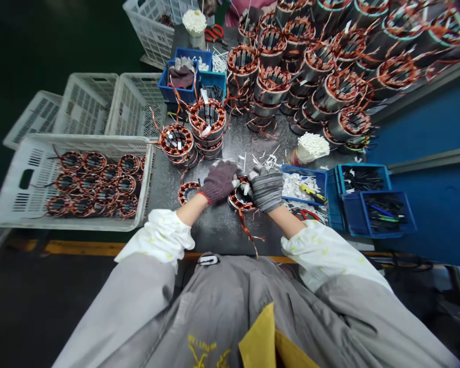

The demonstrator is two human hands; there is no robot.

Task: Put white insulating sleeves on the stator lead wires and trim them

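A copper-wound motor stator (pixel 240 200) lies flat on the dark table (pixel 222 225) just in front of me, loose copper leads trailing toward my body. My left hand (pixel 219 181), in a dark knit glove, rests curled on the stator's left rim. My right hand (pixel 266 188), in a grey knit glove, grips its right rim, fingers bent over the windings. A small white piece shows between the two hands. A second stator (pixel 187 191) lies flat just left of my left hand.
A white crate (pixel 15 204) of stators stands at left, with several more white crates behind it. Stacked stators (pixel 207 120) and many more (pixel 329 66) fill the back. Blue bins (pixel 368 202) with tools and white sleeves (pixel 310 145) sit at right.
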